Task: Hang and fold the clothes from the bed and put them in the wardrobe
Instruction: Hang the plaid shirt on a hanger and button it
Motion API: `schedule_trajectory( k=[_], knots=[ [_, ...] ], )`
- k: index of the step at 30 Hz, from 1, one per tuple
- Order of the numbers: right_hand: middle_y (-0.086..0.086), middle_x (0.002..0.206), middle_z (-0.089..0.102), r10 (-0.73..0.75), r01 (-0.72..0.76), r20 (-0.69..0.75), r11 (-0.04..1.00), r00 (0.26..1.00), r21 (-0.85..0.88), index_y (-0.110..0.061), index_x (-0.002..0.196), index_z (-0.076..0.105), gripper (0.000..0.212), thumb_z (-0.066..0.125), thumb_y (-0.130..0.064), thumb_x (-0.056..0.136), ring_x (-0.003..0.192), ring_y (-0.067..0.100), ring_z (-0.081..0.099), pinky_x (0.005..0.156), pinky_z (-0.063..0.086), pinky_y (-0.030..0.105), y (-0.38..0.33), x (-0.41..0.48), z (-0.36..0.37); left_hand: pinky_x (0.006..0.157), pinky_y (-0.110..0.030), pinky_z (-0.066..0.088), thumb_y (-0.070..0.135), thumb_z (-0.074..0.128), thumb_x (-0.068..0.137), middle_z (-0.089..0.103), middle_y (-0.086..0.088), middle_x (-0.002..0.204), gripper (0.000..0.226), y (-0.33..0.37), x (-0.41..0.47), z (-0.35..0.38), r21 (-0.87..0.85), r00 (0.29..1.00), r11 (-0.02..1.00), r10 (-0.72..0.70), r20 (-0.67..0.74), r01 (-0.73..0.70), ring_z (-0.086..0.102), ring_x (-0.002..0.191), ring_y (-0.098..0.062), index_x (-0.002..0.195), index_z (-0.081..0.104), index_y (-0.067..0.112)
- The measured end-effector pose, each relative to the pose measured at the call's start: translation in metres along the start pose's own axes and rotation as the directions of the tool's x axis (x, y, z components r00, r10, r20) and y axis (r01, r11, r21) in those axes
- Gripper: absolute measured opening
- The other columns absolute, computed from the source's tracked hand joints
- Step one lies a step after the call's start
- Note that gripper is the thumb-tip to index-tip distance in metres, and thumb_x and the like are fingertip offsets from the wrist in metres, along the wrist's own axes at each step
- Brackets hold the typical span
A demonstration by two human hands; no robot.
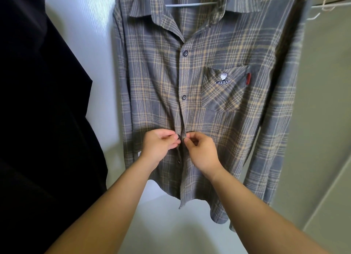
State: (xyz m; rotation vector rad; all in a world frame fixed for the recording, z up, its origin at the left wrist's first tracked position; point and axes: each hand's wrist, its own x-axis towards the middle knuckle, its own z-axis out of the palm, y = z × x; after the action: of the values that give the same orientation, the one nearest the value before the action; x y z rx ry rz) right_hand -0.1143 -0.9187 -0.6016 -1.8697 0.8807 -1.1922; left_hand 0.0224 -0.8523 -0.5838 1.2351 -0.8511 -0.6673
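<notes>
**closet_noob:** So where are we with the plaid shirt (pixel 209 105)? Why fiddle with it once it's hung?

**foldmaster:** It's already on the pale hanger (pixel 190 4), hanging inside the wardrobe against the white back wall (pixel 83 45), with a black garment (pixel 38 120) just beside it on the left. We're doing up the front so it doesn't slide off the hanger or gape open.

**closet_noob:** And the hands?

**foldmaster:** Both are in a fingertip pinch at the placket, about waist height on the shirt. Our left hand (pixel 159 145) pinches the button-side edge right at the third button (pixel 178 136). Our right hand (pixel 201 151) pinches the opposite edge, fingers curled, pulling the buttonhole toward it. The two edges nearly meet between our thumbs.

**closet_noob:** The rest of it?

**foldmaster:** The top two buttons look closed, and the one below our hands (pixel 179 161) looks undone. The chest pocket (pixel 224 88) lies flat and the sleeves drop straight. We reckon one more push gets this button through. Flannel's soft, so the hole may need stretching a bit.
</notes>
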Motion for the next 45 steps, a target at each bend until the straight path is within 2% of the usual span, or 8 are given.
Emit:
schedule_trajectory(
  k=[11, 16, 22, 28, 36, 39, 43, 45],
  knots=[
    [-0.007, 0.090, 0.075, 0.013, -0.014, 0.029, 0.999, 1.000, 0.040, -0.015, 0.103, 0.076, 0.012, 0.065, -0.016, 0.097, 0.083, 0.003, 0.069, 0.079, 0.051, 0.018, -0.005, -0.003, -0.002, 0.065, -0.021, 0.059, 0.000, 0.072, 0.090, 0.077, -0.005, 0.077, 0.010, 0.005, -0.005, 0.001, 0.067, 1.000, 0.998, 0.003, 0.014, -0.004, 0.076, 0.072, -0.018, 0.091, 0.073, 0.010],
    [-0.003, 0.092, 0.077, 0.023, -0.031, 0.080, 0.995, 0.997, 0.097, -0.013, 0.105, 0.077, 0.021, 0.060, -0.005, 0.096, 0.086, 0.010, 0.072, 0.089, 0.058, 0.031, -0.009, -0.006, -0.002, 0.064, -0.020, 0.058, 0.003, 0.074, 0.090, 0.076, -0.008, 0.079, 0.006, 0.004, -0.003, -0.001, 0.112, 0.999, 0.994, 0.011, -0.035, -0.007, 0.075, 0.069, -0.015, 0.094, 0.074, 0.006],
    [-0.021, 0.082, 0.071, -0.134, 0.136, 0.037, 0.989, 0.990, -0.053, -0.023, 0.094, 0.079, 0.015, 0.069, -0.011, 0.092, 0.082, -0.005, 0.067, 0.075, 0.046, 0.005, -0.010, -0.008, -0.003, 0.060, -0.018, 0.055, 0.002, 0.074, 0.090, 0.076, -0.002, 0.071, 0.007, 0.002, -0.001, -0.003, 0.134, 1.000, 0.991, 0.007, -0.012, -0.005, 0.072, 0.065, -0.011, 0.090, 0.075, 0.009],
    [-0.012, 0.071, 0.068, -0.170, 0.168, -0.020, 0.984, 0.985, -0.062, -0.022, 0.082, 0.070, 0.011, 0.079, -0.019, 0.087, 0.070, 0.001, 0.063, 0.066, 0.044, 0.008, -0.011, -0.008, -0.001, 0.060, -0.021, 0.056, 0.000, 0.070, 0.092, 0.076, -0.001, 0.072, 0.021, 0.002, -0.001, -0.004, 0.165, 1.000, 0.986, -0.013, 0.021, 0.009, 0.073, 0.066, -0.013, 0.086, 0.070, 0.020],
    [-0.015, 0.071, 0.067, -0.146, 0.142, -0.031, 0.983, 0.989, -0.118, -0.023, 0.082, 0.068, 0.012, 0.080, -0.021, 0.086, 0.075, -0.003, 0.063, 0.065, 0.041, 0.003, -0.012, -0.010, -0.002, 0.066, -0.027, 0.060, 0.001, 0.070, 0.090, 0.077, -0.015, 0.080, 0.007, 0.013, 0.001, -0.013, 0.116, 0.988, 0.990, -0.091, 0.127, 0.076, 0.076, 0.076, -0.026, 0.094, 0.073, 0.006],
    [-0.017, 0.071, 0.066, -0.155, 0.150, -0.031, 0.980, 0.987, -0.127, -0.024, 0.082, 0.066, 0.014, 0.079, -0.020, 0.086, 0.075, -0.007, 0.062, 0.066, 0.040, 0.001, -0.012, -0.010, -0.002, 0.071, -0.029, 0.061, 0.010, 0.073, 0.088, 0.077, -0.017, 0.085, 0.012, 0.014, 0.000, -0.013, 0.101, 0.985, 0.992, -0.095, 0.147, 0.080, 0.077, 0.083, -0.029, 0.095, 0.076, 0.001],
    [-0.016, 0.070, 0.066, -0.170, 0.165, -0.020, 0.972, 0.985, -0.168, -0.025, 0.081, 0.066, 0.013, 0.077, -0.024, 0.087, 0.078, -0.006, 0.063, 0.067, 0.040, 0.001, -0.013, -0.011, -0.002, 0.078, -0.029, 0.062, 0.041, 0.082, 0.082, 0.079, -0.008, 0.087, 0.024, 0.014, -0.006, -0.007, 0.188, 0.983, 0.982, -0.038, 0.182, 0.003, 0.076, 0.086, -0.020, 0.085, 0.083, 0.017],
    [-0.015, 0.069, 0.067, -0.168, 0.161, -0.024, 0.970, 0.986, -0.180, -0.022, 0.080, 0.069, 0.012, 0.077, -0.027, 0.088, 0.077, -0.005, 0.063, 0.066, 0.040, 0.002, -0.012, -0.010, -0.001, 0.073, -0.027, 0.061, 0.042, 0.082, 0.082, 0.078, -0.006, 0.083, 0.026, 0.012, -0.007, -0.003, 0.207, 0.991, 0.978, -0.021, 0.134, -0.007, 0.076, 0.082, -0.018, 0.083, 0.083, 0.016]
  ],
)
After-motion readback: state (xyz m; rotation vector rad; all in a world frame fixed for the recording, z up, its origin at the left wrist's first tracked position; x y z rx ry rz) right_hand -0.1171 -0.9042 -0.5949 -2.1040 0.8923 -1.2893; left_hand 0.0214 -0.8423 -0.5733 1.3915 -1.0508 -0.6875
